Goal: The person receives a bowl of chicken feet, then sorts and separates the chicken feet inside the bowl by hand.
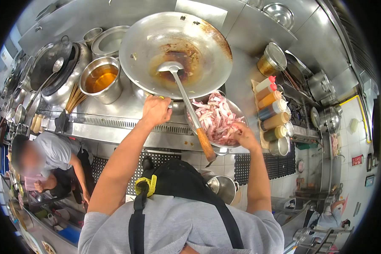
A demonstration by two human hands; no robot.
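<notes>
Our left grip (156, 111) clamped at wok's (137, 53) near edge; right grip (246, 136) touching meat strips (216, 114), closure unclear; wok lies beyond, leftward.

My left arm (123, 165) stretched forward and inward, the left hand (157, 110) knuckles-up with fingers curled; my right arm (257, 180) reached ahead, the right hand (244, 136) turned inward.

Pink and white meat (216, 118), silver-grey wok (137, 51), orange-brown ladle handle (204, 144)

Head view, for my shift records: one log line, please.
left hand: at wok rim; right hand: on meat strips; ladle: head inside wok
</notes>
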